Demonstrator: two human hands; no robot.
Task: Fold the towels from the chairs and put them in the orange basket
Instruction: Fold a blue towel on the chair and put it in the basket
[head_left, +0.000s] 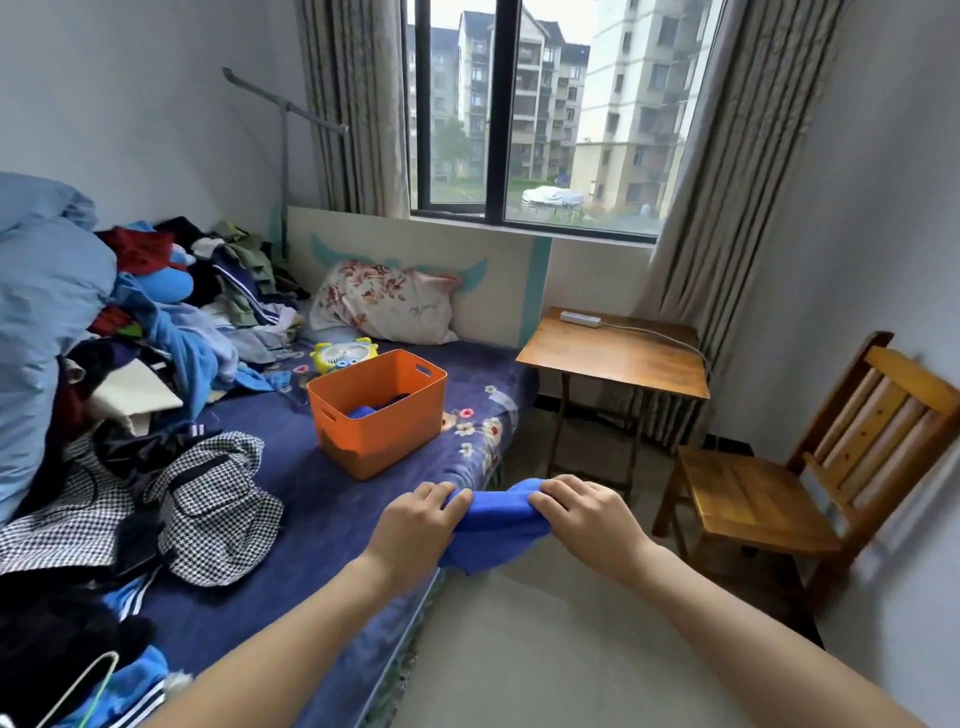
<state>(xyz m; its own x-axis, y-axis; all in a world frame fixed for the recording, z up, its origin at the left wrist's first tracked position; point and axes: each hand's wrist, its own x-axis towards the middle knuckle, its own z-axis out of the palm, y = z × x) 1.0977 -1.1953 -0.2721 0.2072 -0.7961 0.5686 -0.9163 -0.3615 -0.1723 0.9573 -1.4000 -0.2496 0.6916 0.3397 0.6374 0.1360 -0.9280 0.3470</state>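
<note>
Blue towel (493, 525) held up for folding by the bed's (322, 499) front edge.
Left hand (415, 525) and right hand (587, 519) each grip an end in curled fingers, likely squaring it for the orange basket (379, 441) nearby.

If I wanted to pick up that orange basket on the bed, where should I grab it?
Use the two handle slots cut just under the rim of the orange basket, one in each short end. Come at it from both ends at once: the walls are smooth, with nothing else to hold.
</note>
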